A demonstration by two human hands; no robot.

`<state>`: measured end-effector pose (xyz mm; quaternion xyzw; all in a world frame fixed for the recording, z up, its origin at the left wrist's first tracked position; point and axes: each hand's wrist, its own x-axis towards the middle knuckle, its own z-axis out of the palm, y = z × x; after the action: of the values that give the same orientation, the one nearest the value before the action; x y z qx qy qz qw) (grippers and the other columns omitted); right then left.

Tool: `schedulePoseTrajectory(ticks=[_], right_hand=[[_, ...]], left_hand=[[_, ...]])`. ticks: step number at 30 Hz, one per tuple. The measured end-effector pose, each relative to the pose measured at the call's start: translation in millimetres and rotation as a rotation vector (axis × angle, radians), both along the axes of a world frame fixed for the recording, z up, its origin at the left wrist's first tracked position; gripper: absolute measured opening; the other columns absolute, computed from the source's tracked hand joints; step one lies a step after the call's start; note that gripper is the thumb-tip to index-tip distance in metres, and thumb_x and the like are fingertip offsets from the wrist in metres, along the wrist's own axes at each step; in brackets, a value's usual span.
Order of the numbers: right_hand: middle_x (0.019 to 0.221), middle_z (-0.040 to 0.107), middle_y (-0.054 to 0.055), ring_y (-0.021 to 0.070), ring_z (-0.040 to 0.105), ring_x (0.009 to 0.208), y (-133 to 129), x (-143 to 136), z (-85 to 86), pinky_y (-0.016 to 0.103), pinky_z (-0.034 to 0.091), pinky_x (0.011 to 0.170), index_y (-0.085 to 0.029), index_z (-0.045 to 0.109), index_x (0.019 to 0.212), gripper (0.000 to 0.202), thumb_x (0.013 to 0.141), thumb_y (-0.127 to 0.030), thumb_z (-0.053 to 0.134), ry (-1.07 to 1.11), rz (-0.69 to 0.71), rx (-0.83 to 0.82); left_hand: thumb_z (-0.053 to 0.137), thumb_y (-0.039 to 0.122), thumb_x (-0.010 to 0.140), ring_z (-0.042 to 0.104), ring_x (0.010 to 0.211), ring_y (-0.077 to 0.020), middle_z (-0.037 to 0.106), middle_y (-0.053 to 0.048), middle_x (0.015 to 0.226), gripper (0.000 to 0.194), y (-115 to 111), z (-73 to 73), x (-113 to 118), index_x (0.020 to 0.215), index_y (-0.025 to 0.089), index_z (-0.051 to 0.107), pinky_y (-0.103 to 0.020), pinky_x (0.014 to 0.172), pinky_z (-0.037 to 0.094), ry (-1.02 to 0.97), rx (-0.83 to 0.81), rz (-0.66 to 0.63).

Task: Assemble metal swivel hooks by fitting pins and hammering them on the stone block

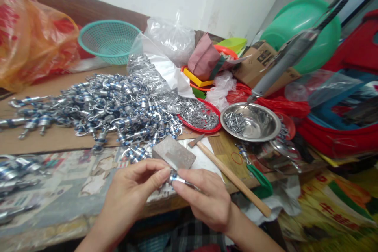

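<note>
Between my two hands is a small silver metal fitting with a blue band [175,178], held just in front of a grey metal block [174,152]. The thumb and fingers of my left hand [138,183] pinch its left end. My right hand [206,195] grips the right end, where a thin shank sticks out between the fingers. Part of the fitting is hidden by my fingertips. A hammer [233,177] with a wooden handle lies right of the block, its head close to the block. Behind the block spreads a big heap of similar silver and blue fittings [112,106].
A red plate [217,126] of small metal pieces and a steel bowl [265,128] of pins stand behind the hammer. A grey powered tool [283,63] hangs over the bowl. A teal basket [110,41] sits at the back. More fittings [17,177] lie at left.
</note>
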<state>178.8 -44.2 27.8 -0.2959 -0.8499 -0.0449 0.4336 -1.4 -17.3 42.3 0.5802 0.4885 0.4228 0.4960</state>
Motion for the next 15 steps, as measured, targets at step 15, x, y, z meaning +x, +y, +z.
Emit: schedulePoseTrajectory(ticks=[15], right_hand=[[0.096,0.070,0.013,0.0183,0.067,0.078,6.6,1.5,-1.3,0.028,0.052,0.061,-0.015,0.062,0.105,0.030,0.082,-0.005,0.047,0.002,-0.021,0.017]], left_hand=[[0.065,0.031,0.068,0.066,0.067,-0.0188,0.075,-0.002,0.072,0.012,2.5,-3.9,4.8,0.066,0.022,0.074,-0.025,0.063,0.051,0.014,-0.020,0.009]])
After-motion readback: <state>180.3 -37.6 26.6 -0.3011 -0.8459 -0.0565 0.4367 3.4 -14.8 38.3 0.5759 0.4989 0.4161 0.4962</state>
